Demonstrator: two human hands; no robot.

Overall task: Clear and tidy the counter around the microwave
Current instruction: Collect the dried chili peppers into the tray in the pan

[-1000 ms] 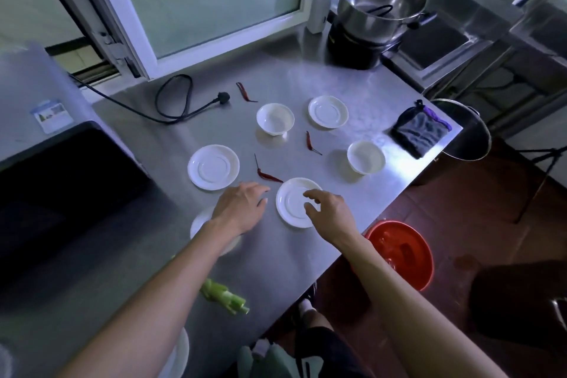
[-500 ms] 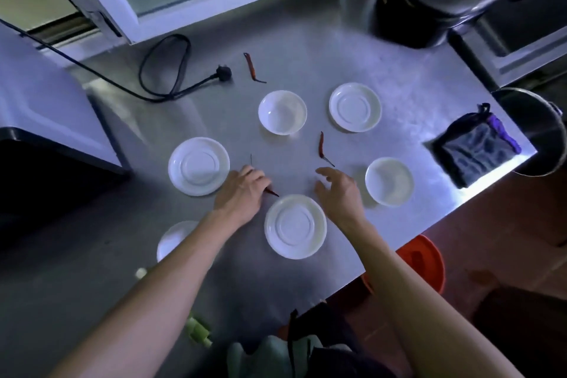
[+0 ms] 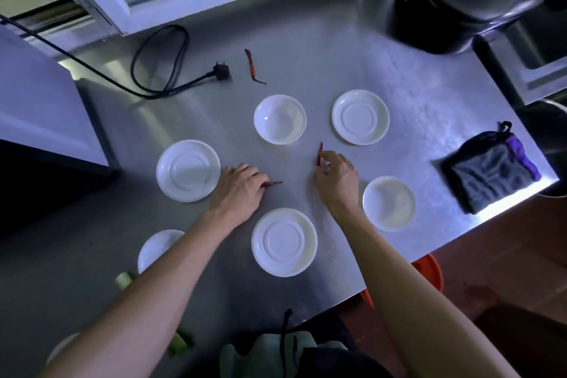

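Steel counter [image 3: 383, 49] seen from above; white dishes scattered, near saucer [image 3: 284, 242] as landmark. Left hand [image 3: 237, 190] just above-left of saucer, fingers curled, pinching dried chili [image 3: 274, 183]. Right hand [image 3: 337, 179] above-right, fingertips pinching second chili [image 3: 320, 152]. Third chili [image 3: 251, 66] far above saucer, untouched. Advice: chilies best lifted by stems, kept clear of dishes.

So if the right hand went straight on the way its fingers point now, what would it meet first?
The right hand pinches a red chilli and points up-left. Straight on, it would probably first meet the white bowl, though the line may pass beside its rim.
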